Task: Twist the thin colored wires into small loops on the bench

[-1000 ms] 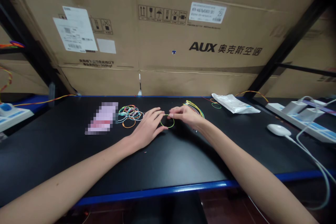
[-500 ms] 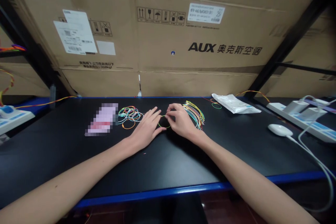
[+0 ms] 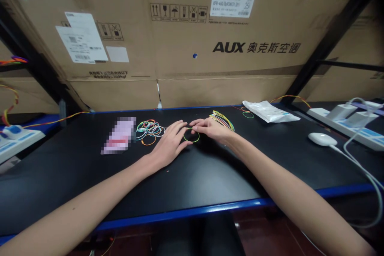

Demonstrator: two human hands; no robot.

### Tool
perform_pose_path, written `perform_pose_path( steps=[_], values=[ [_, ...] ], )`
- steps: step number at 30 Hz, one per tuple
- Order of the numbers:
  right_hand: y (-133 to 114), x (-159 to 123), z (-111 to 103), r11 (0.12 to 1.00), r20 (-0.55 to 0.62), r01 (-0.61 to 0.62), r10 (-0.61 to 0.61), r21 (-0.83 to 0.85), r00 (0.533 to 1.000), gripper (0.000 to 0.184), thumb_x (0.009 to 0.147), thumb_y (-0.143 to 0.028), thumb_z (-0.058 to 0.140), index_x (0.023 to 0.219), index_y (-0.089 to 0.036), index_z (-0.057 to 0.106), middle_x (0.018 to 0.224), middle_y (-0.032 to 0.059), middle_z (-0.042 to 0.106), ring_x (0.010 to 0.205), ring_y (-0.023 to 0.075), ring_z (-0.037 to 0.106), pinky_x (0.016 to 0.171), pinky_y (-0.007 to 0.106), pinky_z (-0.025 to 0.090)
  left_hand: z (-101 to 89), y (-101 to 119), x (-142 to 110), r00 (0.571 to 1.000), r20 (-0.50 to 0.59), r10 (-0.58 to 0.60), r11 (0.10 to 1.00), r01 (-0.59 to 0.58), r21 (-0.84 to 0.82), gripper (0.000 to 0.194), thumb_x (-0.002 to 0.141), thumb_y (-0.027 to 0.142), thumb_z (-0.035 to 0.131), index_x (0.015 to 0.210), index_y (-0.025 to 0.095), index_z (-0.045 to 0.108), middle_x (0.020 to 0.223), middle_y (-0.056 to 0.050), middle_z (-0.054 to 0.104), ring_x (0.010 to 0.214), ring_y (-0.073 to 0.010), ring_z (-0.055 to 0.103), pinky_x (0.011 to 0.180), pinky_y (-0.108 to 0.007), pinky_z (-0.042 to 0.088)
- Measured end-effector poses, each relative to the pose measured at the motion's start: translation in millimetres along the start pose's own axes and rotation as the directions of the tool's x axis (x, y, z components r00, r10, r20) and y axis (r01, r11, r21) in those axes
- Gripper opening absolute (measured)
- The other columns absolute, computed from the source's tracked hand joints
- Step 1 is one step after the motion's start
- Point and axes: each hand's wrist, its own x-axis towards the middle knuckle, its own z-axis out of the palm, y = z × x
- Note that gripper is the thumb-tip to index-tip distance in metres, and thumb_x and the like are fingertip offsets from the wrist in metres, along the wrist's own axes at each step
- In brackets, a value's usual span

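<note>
Across the bottom of the frame, blue table edge (image 3: 186, 211), both forearms reaching over it. Mid-frame: left hand (image 3: 168, 145) lies low, palm down, fingers extended close together, thumb out, bracketing the left side of a thin green loop (image 3: 198, 137); whether its fingertips press on the loop, can't tell from where I stand. Right hand (image 3: 213, 129) pinches the loop's upper right, thumb against index finger. Loop looks very light, springy, likely smooth, easy to let slip or kink; best taken at the rim between two fingertips, gently. Just beside left hand, tangle of coloured loops (image 3: 149, 135); behind right hand, fanned bundle of wires (image 3: 224, 119). Farther, right of centre: white bag (image 3: 268, 111). Back: cardboard (image 3: 183, 93).
</note>
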Motion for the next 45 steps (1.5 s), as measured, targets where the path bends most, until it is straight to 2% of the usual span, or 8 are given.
perform_pose_path(
  steps=[5,12,16,21,25,30,38,45],
  values=[
    [0,0,9,0.885,-0.093,0.167,-0.228,-0.434,0.969,0.022,0.08,-0.011,0.055,0.068,-0.019,0.073,0.107,0.0084,0.065,0.101,0.0217,0.058,0.095,0.039,0.042,0.7,0,0,0.998,0.051,-0.026,1.0,0.026,-0.003,0.03,0.088,0.039,0.054,0.107,0.016,0.056,0.131,-0.016,0.05,0.133,-0.0311,0.036,0.103,-0.053,0.04],
    [6,-3,21,0.698,-0.031,0.302,-0.421,-0.649,0.906,0.022,0.08,-0.009,0.056,0.071,-0.02,0.073,0.104,0.0092,0.065,0.117,0.0279,0.046,0.096,0.045,0.043,2.8,-1,-1,0.997,0.056,-0.049,0.999,0.05,-0.011,0.031,0.088,0.041,0.053,0.104,0.015,0.058,0.13,-0.015,0.051,0.133,-0.0303,0.036,0.102,-0.054,0.04],
    [6,-3,18,0.711,-0.071,0.268,-0.408,-0.65,0.91,0.017,0.082,-0.015,0.058,0.075,-0.018,0.074,0.101,0.0103,0.064,0.109,0.0257,0.051,0.093,0.042,0.044,3.5,-1,0,0.998,0.045,-0.048,0.999,0.047,0.011,0.035,0.088,0.042,0.053,0.109,0.013,0.057,0.131,-0.016,0.051,0.132,-0.0304,0.037,0.103,-0.052,0.039],
    [-4,-1,3,0.876,-0.294,0.089,-0.252,-0.474,0.922,0.015,0.082,-0.024,0.058,0.078,-0.018,0.072,0.095,0.0091,0.068,0.09,0.0227,0.061,0.088,0.04,0.045,4.6,-1,-1,0.996,-0.021,-0.083,0.996,0.084,0.025,0.031,0.088,0.038,0.054,0.107,0.013,0.059,0.128,-0.015,0.053,0.129,-0.0301,0.04,0.102,-0.052,0.041],
    [-8,1,-8,0.999,-0.413,-0.014,-0.002,-0.036,0.911,0.02,0.083,-0.035,0.058,0.079,-0.018,0.068,0.084,0.0071,0.07,0.083,0.0217,0.064,0.08,0.036,0.048,2.6,0,0,0.991,-0.08,-0.105,0.994,0.106,0.007,0.019,0.089,0.032,0.053,0.089,0.017,0.064,0.117,-0.01,0.06,0.121,-0.0274,0.048,0.098,-0.049,0.043],
    [-3,4,-19,0.873,-0.371,-0.026,0.233,0.487,0.899,0.024,0.083,-0.042,0.06,0.084,-0.018,0.063,0.08,0.0046,0.065,0.072,0.0144,0.063,0.072,0.03,0.052,-1.9,5,3,0.985,-0.12,-0.125,0.992,0.12,-0.047,0.027,0.091,0.027,0.047,0.069,0.017,0.058,0.085,-0.005,0.064,0.088,-0.0197,0.059,0.082,-0.04,0.048],
    [-6,2,-4,0.77,-0.225,-0.04,0.234,0.636,0.946,0.016,0.089,-0.034,0.056,0.092,-0.019,0.062,0.082,0.0046,0.067,0.076,0.0142,0.065,0.071,0.028,0.054,-4.8,9,3,0.997,-0.015,-0.076,0.988,0.073,-0.139,0.02,0.09,0.033,0.051,0.1,0.018,0.059,0.105,-0.008,0.063,0.102,-0.0212,0.056,0.089,-0.039,0.046],
    [-11,1,11,0.7,-0.112,-0.038,0.167,0.713,0.98,0.012,0.09,-0.028,0.055,0.089,-0.018,0.062,0.087,0.0051,0.071,0.087,0.0165,0.068,0.085,0.034,0.053,-2.1,5,3,0.995,0.093,-0.021,0.99,0.034,-0.137,0.022,0.093,0.024,0.044,0.085,0.019,0.063,0.089,-0.004,0.068,0.09,-0.0188,0.061,0.087,-0.039,0.045]
  ],
)
